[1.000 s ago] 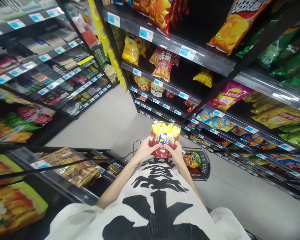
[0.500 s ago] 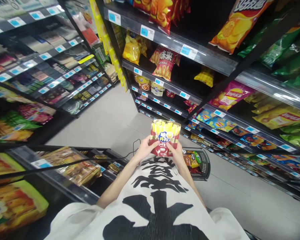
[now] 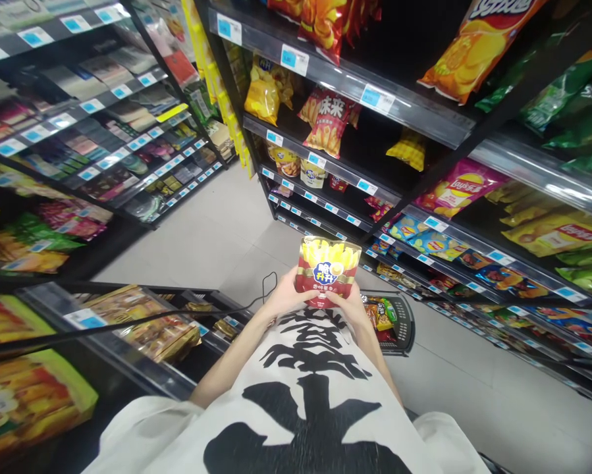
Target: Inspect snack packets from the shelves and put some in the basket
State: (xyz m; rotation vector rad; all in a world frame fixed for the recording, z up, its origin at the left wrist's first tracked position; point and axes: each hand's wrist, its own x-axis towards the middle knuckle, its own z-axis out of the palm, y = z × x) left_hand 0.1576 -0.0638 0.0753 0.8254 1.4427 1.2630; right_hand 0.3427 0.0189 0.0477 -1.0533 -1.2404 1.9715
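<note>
A red and yellow snack pouch (image 3: 326,270) with pictured potato sticks and a blue label stands upright before my chest, its printed front towards me. My left hand (image 3: 286,293) grips its lower left side, thumb across the front. On the lower right side, my right hand (image 3: 351,304) holds it the same way; the fingers behind the pouch are hidden. Below and to the right, a dark shopping basket (image 3: 405,326) rests on the floor, partly covered by my right arm, with several colourful packets (image 3: 382,315) in it.
Ahead and right stands a tall snack shelf (image 3: 414,112) with bags, among them a purple chip bag (image 3: 461,187). Another shelf (image 3: 93,105) is at the left. Close by my left arm is a low rack (image 3: 142,329) of packaged food. Grey floor (image 3: 216,230) runs between them.
Both thumbs have slid down from the middle of the pouch's front to near its bottom edge, uncovering more of the print. The pouch stays in both hands; the view has shifted slightly.
</note>
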